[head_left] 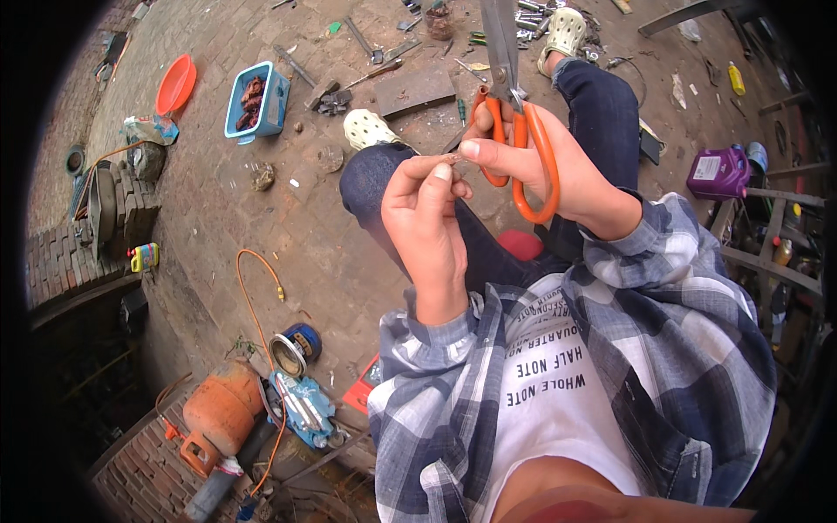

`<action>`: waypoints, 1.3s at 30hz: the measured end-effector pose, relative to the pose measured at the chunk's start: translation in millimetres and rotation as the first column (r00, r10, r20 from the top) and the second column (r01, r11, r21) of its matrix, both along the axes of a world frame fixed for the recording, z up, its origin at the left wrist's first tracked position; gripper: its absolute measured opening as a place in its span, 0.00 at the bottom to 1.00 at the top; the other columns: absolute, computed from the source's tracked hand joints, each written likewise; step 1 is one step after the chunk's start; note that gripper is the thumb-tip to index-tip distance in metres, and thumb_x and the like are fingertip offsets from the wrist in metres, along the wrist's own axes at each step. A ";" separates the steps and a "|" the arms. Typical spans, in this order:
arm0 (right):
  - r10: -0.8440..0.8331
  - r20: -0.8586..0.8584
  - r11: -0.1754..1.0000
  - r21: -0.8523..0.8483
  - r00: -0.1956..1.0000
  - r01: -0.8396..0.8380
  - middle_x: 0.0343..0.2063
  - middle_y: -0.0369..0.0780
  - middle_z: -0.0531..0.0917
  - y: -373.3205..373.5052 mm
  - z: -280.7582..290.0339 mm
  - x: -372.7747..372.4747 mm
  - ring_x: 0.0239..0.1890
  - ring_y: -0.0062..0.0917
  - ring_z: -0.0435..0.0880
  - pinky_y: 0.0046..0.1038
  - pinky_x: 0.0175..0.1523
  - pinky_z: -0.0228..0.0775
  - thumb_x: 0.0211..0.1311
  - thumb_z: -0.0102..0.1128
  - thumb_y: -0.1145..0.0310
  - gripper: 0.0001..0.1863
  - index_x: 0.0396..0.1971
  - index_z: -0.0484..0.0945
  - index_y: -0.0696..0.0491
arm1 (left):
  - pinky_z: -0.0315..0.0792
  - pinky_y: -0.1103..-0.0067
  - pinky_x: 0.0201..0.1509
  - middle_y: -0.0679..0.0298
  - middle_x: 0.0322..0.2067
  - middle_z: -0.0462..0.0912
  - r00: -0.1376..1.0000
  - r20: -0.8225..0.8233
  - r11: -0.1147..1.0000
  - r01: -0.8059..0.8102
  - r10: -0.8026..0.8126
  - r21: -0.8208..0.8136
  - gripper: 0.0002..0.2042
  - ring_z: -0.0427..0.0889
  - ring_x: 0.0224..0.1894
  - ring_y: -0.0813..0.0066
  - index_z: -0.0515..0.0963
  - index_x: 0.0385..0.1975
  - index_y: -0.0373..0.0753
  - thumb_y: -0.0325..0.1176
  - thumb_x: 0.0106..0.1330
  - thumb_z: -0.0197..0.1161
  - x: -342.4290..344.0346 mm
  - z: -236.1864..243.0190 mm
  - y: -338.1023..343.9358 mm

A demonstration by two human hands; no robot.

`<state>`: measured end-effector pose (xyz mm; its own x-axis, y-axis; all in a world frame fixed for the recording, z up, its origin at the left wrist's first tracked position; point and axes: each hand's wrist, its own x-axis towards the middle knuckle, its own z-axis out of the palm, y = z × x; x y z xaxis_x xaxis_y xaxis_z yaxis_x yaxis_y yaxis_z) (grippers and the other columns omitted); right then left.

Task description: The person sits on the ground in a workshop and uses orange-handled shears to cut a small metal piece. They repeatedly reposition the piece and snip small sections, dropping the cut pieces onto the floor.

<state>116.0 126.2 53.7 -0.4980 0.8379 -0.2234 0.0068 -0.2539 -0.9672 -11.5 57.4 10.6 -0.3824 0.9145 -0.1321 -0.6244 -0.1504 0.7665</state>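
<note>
In my right hand (580, 170) is a pair of large scissors with orange handles (552, 179), the loops hanging around my fingers and palm. Their long grey blades (500, 44) point up and away from me. My left hand (427, 213) is closed in a pinch in front of my knee. Its thumb and forefinger meet the right thumb at a small, thin, pale thing, too small to name. Both hands are above my legs, and the blades stand clear of the pinched thing.
A flat metal block (416, 92) lies on the ground ahead, among hammers and scattered tools. To the left are a blue basin (277, 103) with dark red pieces and an orange basin (177, 84). An orange gas cylinder (224, 405) stands lower left; a purple jug (719, 172) sits right.
</note>
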 end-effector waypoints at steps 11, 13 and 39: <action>-0.227 0.475 0.588 0.763 0.850 -0.269 0.36 0.47 0.71 -13.7 -31.9 7.1 0.42 0.42 0.71 0.36 0.47 0.65 0.42 0.75 0.55 0.34 0.40 0.66 0.61 | 0.78 0.79 0.40 0.58 0.34 0.81 0.941 -0.205 0.961 -0.254 0.271 0.105 0.04 0.81 0.35 0.75 0.76 0.37 0.29 0.22 0.64 0.58 -1.2 -3.3 2.5; -0.264 0.493 0.570 0.774 0.829 -0.278 0.35 0.47 0.71 -13.7 -29.8 7.3 0.41 0.42 0.72 0.37 0.46 0.65 0.43 0.75 0.53 0.34 0.40 0.66 0.61 | 0.79 0.78 0.42 0.57 0.36 0.81 0.920 -0.260 0.955 -0.276 0.294 0.106 0.05 0.82 0.36 0.73 0.75 0.37 0.28 0.21 0.65 0.58 -2.1 -10.3 2.7; -0.234 0.581 0.641 0.695 0.779 -0.325 0.36 0.48 0.75 -11.5 -29.8 9.0 0.42 0.44 0.76 0.38 0.46 0.70 0.49 0.71 0.55 0.32 0.43 0.67 0.63 | 0.77 0.78 0.44 0.60 0.35 0.82 0.919 -0.306 0.967 -0.255 0.248 0.018 0.07 0.82 0.36 0.75 0.77 0.38 0.29 0.19 0.61 0.63 6.8 2.3 4.0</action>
<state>125.0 114.6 23.9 -0.5411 0.8173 0.1982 0.6059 0.5423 -0.5821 -4.7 61.4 12.8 -0.6244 0.7811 0.0077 -0.3058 -0.2535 0.9177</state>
